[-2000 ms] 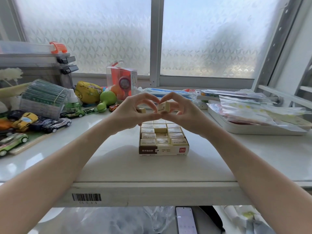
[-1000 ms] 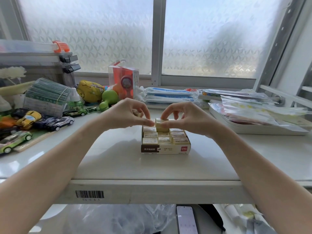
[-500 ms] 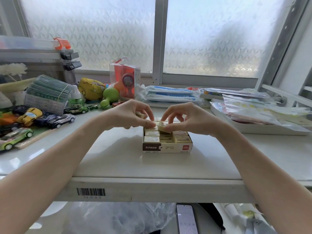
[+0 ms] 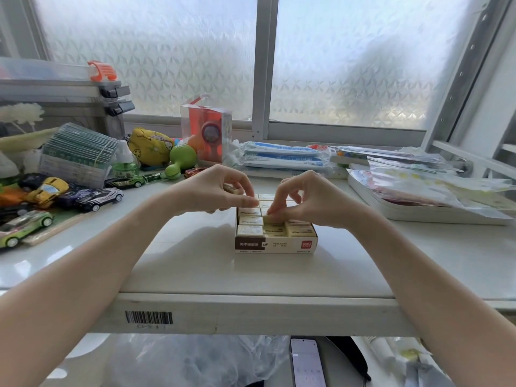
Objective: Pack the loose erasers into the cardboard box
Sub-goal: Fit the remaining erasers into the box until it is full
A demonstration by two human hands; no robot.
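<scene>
Right hand [image 4: 310, 203] fingers curled, pinching an eraser [image 4: 272, 219] into the box's [image 4: 276, 245] middle row, left hand [image 4: 216, 192] curled around another eraser [image 4: 231, 189] at the far-left corner, both hands lower than two seconds ago.

Matt cardboard box [image 4: 276, 244] on glossy white table [image 4: 195, 263]; frosted, patterned glass [image 4: 349, 60].

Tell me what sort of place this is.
Probably a small stationery or toy stockroom: a barcoded white shelf by a frosted window, toy cars, bundled packets, and a retail cardboard box of erasers.
</scene>
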